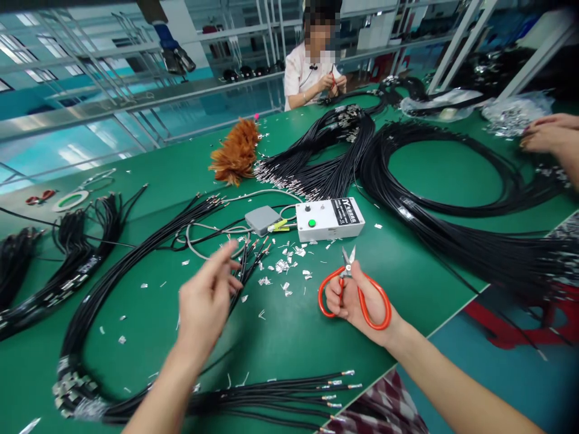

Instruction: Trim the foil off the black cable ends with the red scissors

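Red-handled scissors (348,268) rest in my right hand (362,301), palm turned up, with fingers through the handle loops and the blades a little apart. My left hand (208,295) is raised over the green table, index finger stretched out and the other fingers loosely bent, with nothing visible in it. Just beyond its fingertips several black cable ends (253,259) stick up, partly hidden by the hand. Shreds of silvery foil (284,265) are scattered between my hands. A curved bundle of black cables (85,313) lies left of my left hand, and stripped, foil-tipped cable ends (335,398) lie nearer me.
A white box with a green button (330,220) sits ahead, beside a grey block (262,220) and yellow clip (279,225). Large black cable coils (384,181) and an orange-brown feather duster (236,150) lie beyond. One person (307,78) sits opposite; another person's hands (552,135) are at right.
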{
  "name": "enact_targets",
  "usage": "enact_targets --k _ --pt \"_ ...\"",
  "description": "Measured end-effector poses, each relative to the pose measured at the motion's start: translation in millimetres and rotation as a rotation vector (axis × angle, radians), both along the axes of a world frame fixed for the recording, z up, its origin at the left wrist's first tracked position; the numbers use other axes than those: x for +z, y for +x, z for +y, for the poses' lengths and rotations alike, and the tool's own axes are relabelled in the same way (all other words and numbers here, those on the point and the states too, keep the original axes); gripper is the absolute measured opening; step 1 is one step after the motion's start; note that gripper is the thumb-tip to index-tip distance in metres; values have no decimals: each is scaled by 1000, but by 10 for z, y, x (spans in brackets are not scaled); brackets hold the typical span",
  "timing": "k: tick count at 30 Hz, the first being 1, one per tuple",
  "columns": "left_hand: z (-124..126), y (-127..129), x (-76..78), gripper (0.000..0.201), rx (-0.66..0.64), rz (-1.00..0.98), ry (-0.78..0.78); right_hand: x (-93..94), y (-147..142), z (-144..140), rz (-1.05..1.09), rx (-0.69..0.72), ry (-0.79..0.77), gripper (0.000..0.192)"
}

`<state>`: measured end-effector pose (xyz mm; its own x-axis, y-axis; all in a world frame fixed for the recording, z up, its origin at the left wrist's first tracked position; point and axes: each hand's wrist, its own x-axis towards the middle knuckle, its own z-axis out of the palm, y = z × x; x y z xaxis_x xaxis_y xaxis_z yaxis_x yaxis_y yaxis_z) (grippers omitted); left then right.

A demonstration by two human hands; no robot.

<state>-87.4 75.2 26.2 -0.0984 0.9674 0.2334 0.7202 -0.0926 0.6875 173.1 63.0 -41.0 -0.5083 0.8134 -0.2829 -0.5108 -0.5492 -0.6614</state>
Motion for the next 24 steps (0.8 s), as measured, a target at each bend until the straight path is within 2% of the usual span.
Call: enact_targets --k 2,3,4,5,7,8,9,10,12,14,18,21,24 --pt "181 -144 114 58 207 203 217 -32 23 -1 45 -18 -22 58" --pt "207 -160 146 73 257 265 279 -48 33 -3 58 -28 -24 57" --pt "177 -132 153 76 254 341 341 -61 40 -6 65 -37 -23 56" --pt "91 -63 129 63 108 461 389 -73 44 -8 64 -46 -22 55" --pt "-214 162 0 22 -288 491 259 -86 41 -7 54 -57 -27 55" --pt "-400 291 -89 14 -505 479 142 -89 35 -4 52 -61 -30 54" --pt "-582 412 -178 16 -683 443 -82 -90 28 0 51 -69 -32 54" --pt "-742 516 -257 19 -722 404 -254 -90 20 5 48 -75 -26 54" --pt "-947 645 -357 23 -681 354 -472 -91 6 11 32 -78 8 53" --pt "-991 671 -367 21 -645 224 -556 -94 0 0 11 -67 56 52" --pt "-859 568 -262 15 -504 -128 -643 -68 7 -94 -52 -39 181 46" --pt "-794 511 -218 21 -405 -191 -668 5 -1 -197 -126 -16 295 27" --pt "-774 542 -201 22 -384 -196 -618 93 -41 -266 -177 -12 345 17"
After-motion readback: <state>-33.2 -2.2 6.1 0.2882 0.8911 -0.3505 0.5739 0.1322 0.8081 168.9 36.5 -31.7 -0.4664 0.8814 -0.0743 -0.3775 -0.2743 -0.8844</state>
